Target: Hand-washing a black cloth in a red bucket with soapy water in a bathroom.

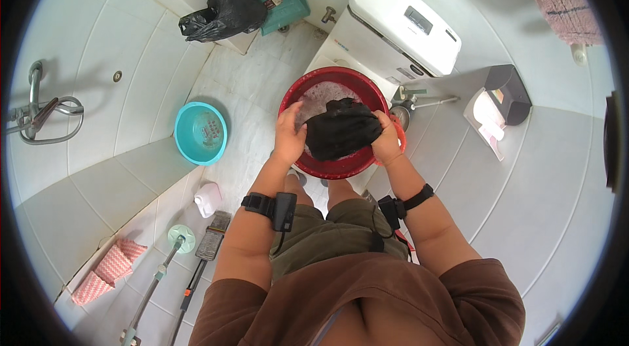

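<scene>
A wet-looking black cloth garment (342,130) is bunched up over the red basin (286,105), which holds foamy, soapy water (321,92). My left hand (289,134) grips the garment's left edge, thumb against the fabric. On the other side, my right hand (386,139) has its fingers closed round the right end. The cloth's underside is hidden, so I cannot tell how much of it touches the water.
The basin stands by a white toilet (405,15). A turquoise basin (200,134) lies on the floor at left, near a pink-white jug (208,199) and mop poles (149,300). A dustpan (285,13) and black bag (229,12) are at the back; a paper holder (510,94) is on the right.
</scene>
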Demonstrator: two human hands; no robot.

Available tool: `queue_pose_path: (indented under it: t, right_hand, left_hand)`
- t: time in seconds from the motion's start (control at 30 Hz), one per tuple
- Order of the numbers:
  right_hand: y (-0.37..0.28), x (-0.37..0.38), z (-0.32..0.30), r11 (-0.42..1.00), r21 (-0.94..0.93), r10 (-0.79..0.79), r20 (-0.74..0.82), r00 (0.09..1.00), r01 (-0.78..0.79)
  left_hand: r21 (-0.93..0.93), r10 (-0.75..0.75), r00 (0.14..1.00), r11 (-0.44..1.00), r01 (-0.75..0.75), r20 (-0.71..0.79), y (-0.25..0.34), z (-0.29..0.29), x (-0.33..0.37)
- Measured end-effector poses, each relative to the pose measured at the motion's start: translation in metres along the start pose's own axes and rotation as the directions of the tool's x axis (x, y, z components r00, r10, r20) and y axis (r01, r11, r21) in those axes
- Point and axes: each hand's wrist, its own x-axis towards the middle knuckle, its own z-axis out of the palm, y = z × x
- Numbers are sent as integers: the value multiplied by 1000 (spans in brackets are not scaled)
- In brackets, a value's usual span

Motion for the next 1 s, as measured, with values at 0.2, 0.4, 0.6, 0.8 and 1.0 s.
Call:
queue_pose_path:
  t: [0.2, 0.4, 0.6, 0.8, 1.0]
  right_hand:
    - [-29, -3, 13, 942, 330, 79, -29, 996, -65]
    - [-40, -13, 33, 775, 621, 135, 19, 991, -117]
    - [-18, -13, 29, 556, 751, 267, 246, 932, -357]
    - [22, -2, 19, 317, 835, 371, 326, 869, -449]
    - [74, 6, -12, 380, 771, 306, 416, 856, -511]
  left_hand:
    - [-219, 248, 900, 960, -177, 360, 11, -8, -2]
    - [-51, 297, 865, 951, -304, 404, 26, 13, -4]
    - [-326, 435, 842, 885, -333, 320, 0, 36, 13]
    - [-167, 468, 810, 883, -438, 354, -18, 63, 11]
    - [-164, 419, 842, 908, -386, 340, -55, 93, 12]
